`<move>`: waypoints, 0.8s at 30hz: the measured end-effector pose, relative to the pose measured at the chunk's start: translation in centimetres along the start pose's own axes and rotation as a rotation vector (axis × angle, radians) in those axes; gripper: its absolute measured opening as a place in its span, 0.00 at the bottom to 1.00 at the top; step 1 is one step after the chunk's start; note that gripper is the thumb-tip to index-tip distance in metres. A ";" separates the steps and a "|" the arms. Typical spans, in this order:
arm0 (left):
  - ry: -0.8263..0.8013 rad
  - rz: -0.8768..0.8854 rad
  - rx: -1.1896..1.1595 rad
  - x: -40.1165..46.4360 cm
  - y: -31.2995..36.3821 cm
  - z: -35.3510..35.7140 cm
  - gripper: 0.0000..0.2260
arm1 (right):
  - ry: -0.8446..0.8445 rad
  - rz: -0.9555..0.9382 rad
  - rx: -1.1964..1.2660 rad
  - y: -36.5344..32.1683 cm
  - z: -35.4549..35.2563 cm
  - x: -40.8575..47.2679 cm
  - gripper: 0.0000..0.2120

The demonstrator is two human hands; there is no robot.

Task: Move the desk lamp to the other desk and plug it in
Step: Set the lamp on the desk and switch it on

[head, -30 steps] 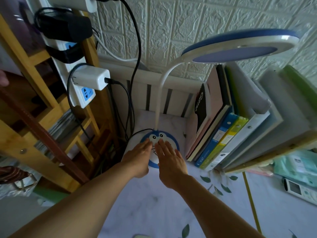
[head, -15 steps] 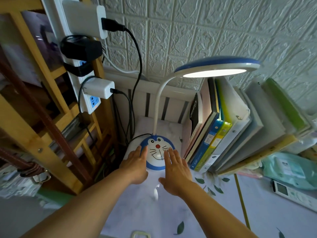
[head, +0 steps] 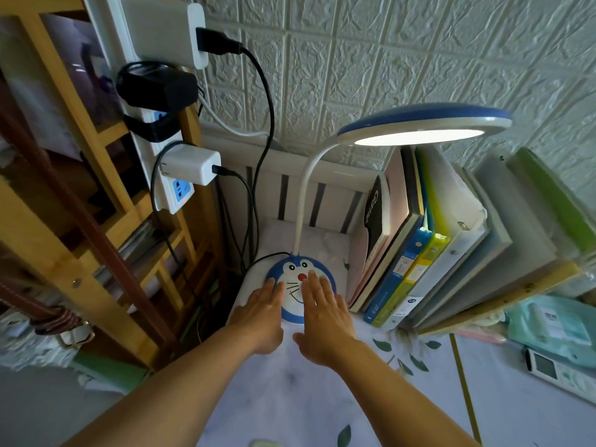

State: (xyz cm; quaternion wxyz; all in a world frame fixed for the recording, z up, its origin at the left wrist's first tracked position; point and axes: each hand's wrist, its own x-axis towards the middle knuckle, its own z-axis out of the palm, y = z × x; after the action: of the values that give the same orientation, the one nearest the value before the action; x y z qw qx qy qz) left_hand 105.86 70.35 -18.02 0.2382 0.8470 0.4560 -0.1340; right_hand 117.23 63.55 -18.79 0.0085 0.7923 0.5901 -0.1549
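Left of both hands, a white power strip (head: pixel 151 124) stands upright against a wooden shelf frame (head: pixel 48 217), with several chargers plugged in. Next comes the left hand (head: pixel 262 312), flat and palm-down, fingers extended onto the left edge of the desk lamp's round blue cartoon-cat base (head: pixel 298 279). Just beside it, the right hand (head: pixel 324 321) lies flat too, spread fingers covering the base's right half; neither hand grips anything. Above them, the lamp's lit head (head: pixel 422 125) hangs over leaning binders (head: pixel 416 253).
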 end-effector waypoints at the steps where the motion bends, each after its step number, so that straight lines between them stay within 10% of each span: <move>1: -0.002 0.003 0.012 0.1 0.0 0.1 0.38 | 0.004 -0.017 -0.001 -0.1 0.0 0.3 0.46; 24: -0.098 0.077 0.046 0.5 -0.2 -2.1 0.39 | -0.152 0.023 0.158 -0.3 -2.0 1.6 0.48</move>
State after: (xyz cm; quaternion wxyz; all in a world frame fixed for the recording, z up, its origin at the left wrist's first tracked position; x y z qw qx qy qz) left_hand 105.95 71.91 -16.51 0.2457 0.8616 0.4077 -0.1765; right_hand 117.85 65.50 -17.26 -0.0077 0.7831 0.5647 -0.2604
